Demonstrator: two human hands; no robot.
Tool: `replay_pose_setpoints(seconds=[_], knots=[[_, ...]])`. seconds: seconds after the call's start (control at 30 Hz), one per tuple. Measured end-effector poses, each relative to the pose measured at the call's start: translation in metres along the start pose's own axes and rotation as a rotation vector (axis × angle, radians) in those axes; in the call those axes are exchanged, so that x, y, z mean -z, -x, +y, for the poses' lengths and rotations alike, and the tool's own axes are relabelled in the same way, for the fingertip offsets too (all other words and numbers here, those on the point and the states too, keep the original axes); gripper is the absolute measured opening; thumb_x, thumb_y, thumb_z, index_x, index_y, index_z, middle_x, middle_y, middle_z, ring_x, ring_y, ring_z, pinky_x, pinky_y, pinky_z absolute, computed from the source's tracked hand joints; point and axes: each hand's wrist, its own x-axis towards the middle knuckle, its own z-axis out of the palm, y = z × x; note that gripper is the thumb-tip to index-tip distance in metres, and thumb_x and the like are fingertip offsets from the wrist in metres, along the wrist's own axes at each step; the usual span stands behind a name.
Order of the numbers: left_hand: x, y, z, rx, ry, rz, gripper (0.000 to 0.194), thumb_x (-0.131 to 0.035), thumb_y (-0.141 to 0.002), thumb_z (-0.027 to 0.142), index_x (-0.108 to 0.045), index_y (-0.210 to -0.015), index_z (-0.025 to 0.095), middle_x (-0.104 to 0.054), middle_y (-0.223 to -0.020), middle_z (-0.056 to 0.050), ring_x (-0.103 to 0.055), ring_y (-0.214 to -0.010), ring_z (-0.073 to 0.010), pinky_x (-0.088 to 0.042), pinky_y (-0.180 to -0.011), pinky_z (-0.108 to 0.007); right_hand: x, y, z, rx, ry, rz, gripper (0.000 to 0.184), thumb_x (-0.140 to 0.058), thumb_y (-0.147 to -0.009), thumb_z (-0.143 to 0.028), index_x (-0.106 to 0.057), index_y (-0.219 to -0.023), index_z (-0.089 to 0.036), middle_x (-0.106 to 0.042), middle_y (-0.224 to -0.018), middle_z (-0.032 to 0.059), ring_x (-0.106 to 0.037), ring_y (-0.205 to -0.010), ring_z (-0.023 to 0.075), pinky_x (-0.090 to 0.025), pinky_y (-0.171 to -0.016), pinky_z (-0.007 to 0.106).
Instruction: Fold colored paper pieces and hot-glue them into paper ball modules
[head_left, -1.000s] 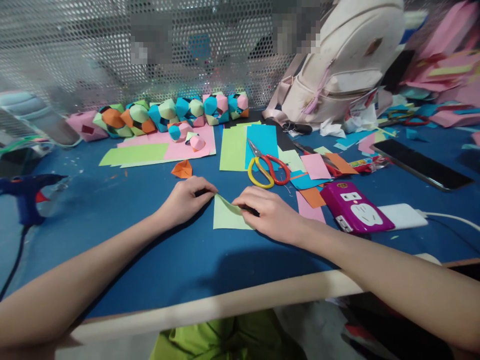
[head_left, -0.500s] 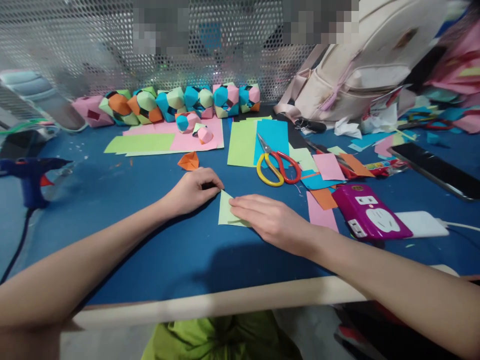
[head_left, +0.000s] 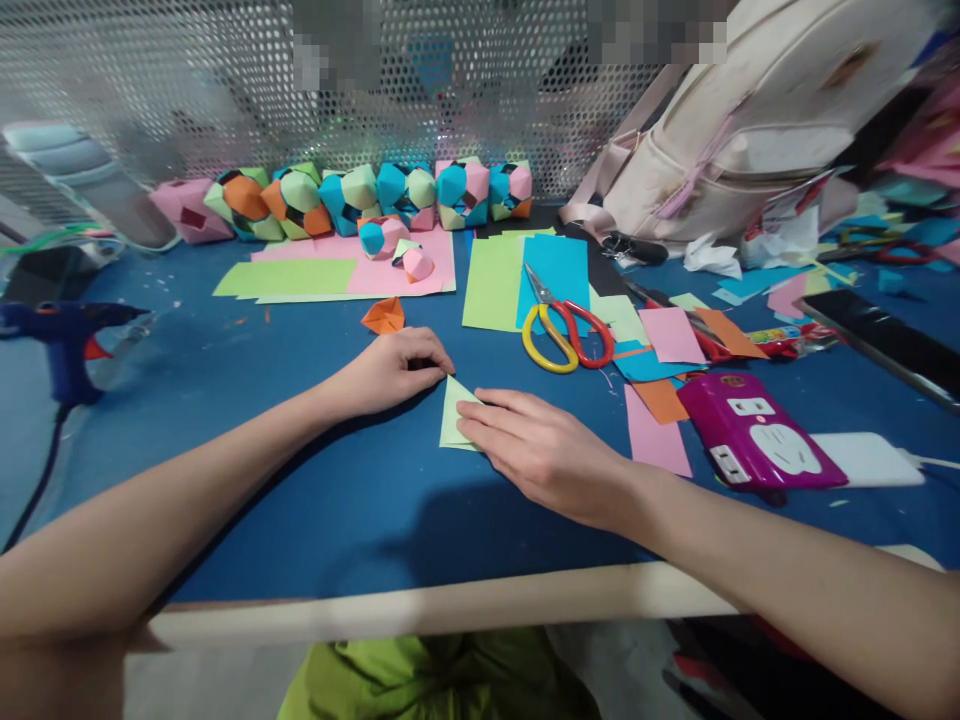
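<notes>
A small pale green sheet of paper point(head_left: 452, 425) lies on the blue tabletop with a fold across it. At its top corner, the thumb and curled fingers of my left hand point(head_left: 394, 370) are closed in a pinch. My right hand point(head_left: 540, 450) lies over the paper's right side, fingers stretched out flat and pressing on it; the part beneath is hidden. Just beyond my left hand sits a folded orange paper piece point(head_left: 385, 316). Scissors point(head_left: 559, 325) with one yellow and one red handle rest partly on blue paper, beyond my right hand.
Several multicoloured folded-paper balls point(head_left: 349, 200) line the back by a perforated metal panel point(head_left: 480, 120). A blue glue gun point(head_left: 67, 345) stands at left. On the right are paper pieces point(head_left: 675, 335), a purple power adapter point(head_left: 761, 430), a phone point(head_left: 885, 345) and a backpack point(head_left: 720, 150).
My right fingers have shifted slightly on the pale green paper, and its lower right flap now lies closer under them. My left hand stays at the top corner. The whole view has shifted slightly.
</notes>
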Motion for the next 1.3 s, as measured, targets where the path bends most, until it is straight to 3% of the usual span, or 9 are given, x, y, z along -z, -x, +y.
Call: replay_pose_setpoints(seconds=[0.3, 1.03, 1.3], knots=[[-0.0007, 0.0, -0.0018, -0.02, 0.023, -0.01, 0.015, -0.055, -0.082, 0.021, -0.069, -0.08, 0.016, -0.064, -0.084, -0.005, -0.06, -0.081, -0.0148, -0.047, -0.077, -0.029, 0.0029, -0.0071, -0.0044, -0.027, 0.035, -0.021, 0.028, -0.043, -0.091, -0.011, -0.066, -0.106, -0.012, -0.067, -0.115, 0.0122, -0.057, -0.107, 0.0268, -0.052, -0.084, 0.04], [-0.0016, 0.0, -0.0034, -0.04, 0.005, -0.015, 0.014, -0.056, -0.081, 0.021, -0.069, -0.081, 0.017, -0.064, -0.084, -0.004, -0.06, -0.082, -0.0147, -0.048, -0.077, -0.029, 0.003, -0.0085, -0.0056, -0.007, 0.028, -0.031, 0.026, -0.047, -0.089, -0.009, -0.066, -0.105, -0.014, -0.066, -0.114, 0.0127, -0.055, -0.106, 0.0263, -0.048, -0.081, 0.039], [-0.0018, 0.0008, -0.0044, -0.03, 0.002, -0.011, 0.022, -0.049, -0.077, 0.01, -0.07, -0.081, 0.016, -0.063, -0.085, -0.004, -0.059, -0.084, -0.0141, -0.047, -0.08, -0.029, 0.0027, -0.0085, -0.0047, -0.011, 0.022, -0.048, 0.026, -0.046, -0.09, -0.011, -0.067, -0.105, -0.015, -0.066, -0.114, 0.0124, -0.054, -0.106, 0.0265, -0.048, -0.082, 0.039]])
